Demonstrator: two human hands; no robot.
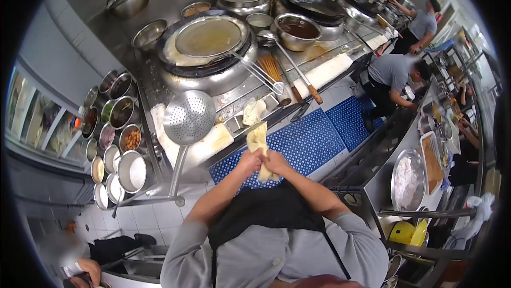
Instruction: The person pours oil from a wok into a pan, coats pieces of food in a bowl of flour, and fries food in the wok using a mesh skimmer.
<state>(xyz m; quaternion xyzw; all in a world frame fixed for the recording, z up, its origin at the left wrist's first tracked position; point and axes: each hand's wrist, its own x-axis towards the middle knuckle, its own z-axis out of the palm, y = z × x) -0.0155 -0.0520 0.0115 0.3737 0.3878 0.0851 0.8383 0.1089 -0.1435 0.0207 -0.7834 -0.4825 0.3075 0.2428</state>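
A pale yellow cloth (257, 134) hangs bunched and twisted in front of my apron, its far end reaching the metal edge of the stove counter. My left hand (251, 161) is closed around its lower part. Right beside it, touching, my right hand (274, 162) grips the same cloth, and a short loose end sticks out below both fists. The palms and the gripped stretch of cloth are hidden by my fingers. Left of the cloth, a large perforated skimmer (189, 117) lies across the counter edge with its handle toward me.
A wok (169, 56) with a round strainer (208, 36) sits on the stove, near a bamboo brush (270, 68), a ladle (298, 70) and a bowl of dark sauce (298, 26). Several ingredient pots (132, 171) stand left. Co-workers (394, 72) bend and stand at right; another person is lower left.
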